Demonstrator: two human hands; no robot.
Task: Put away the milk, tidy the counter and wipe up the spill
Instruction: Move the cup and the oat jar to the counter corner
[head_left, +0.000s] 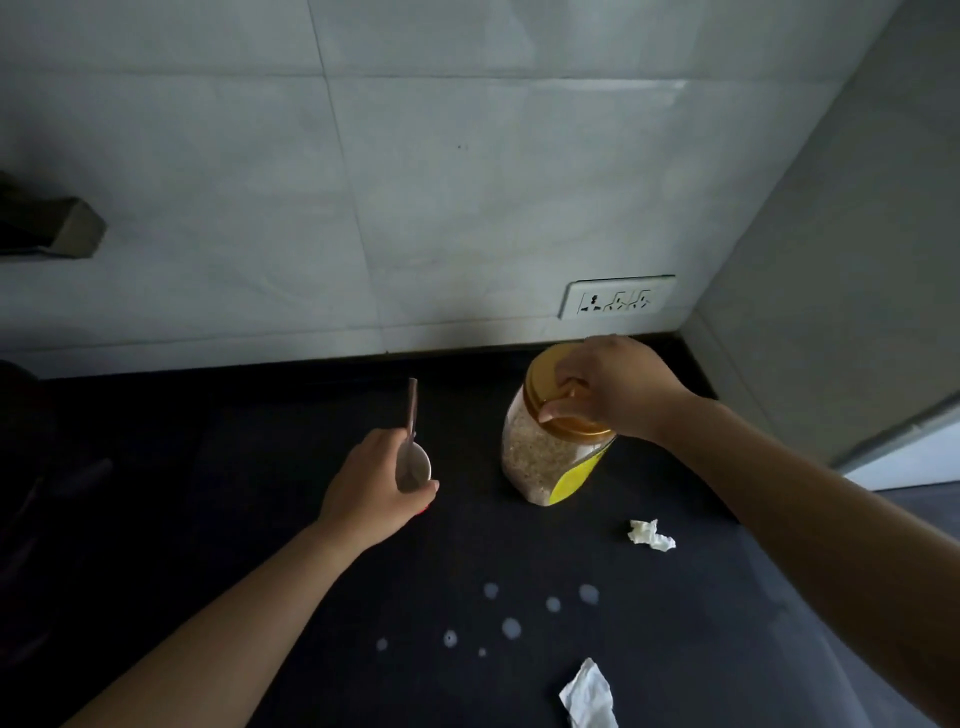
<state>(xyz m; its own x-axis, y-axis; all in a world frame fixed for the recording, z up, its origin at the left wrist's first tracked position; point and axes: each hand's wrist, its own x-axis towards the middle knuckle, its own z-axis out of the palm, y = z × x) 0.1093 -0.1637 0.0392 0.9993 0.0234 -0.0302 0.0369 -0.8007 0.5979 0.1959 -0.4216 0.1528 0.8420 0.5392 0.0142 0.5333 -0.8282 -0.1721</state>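
Observation:
On the black counter (291, 519), my left hand (371, 491) grips a small white cup (415, 467) with a metal spoon (412, 410) standing in it. My right hand (613, 387) holds the gold lid (545, 384) of a clear plastic jar (540, 457) full of pale grains, with a yellow label; the jar leans a little. Several white milk drops (511, 627) dot the counter in front. A crumpled tissue (650, 535) lies right of the jar, and a flatter tissue (589, 696) lies at the near edge.
A tiled wall with a white socket plate (615, 297) runs behind the counter. A grey side panel (841, 270) closes the right corner. A dark metal fitting (57, 228) sticks out at the left, and dark shapes sit at the far left.

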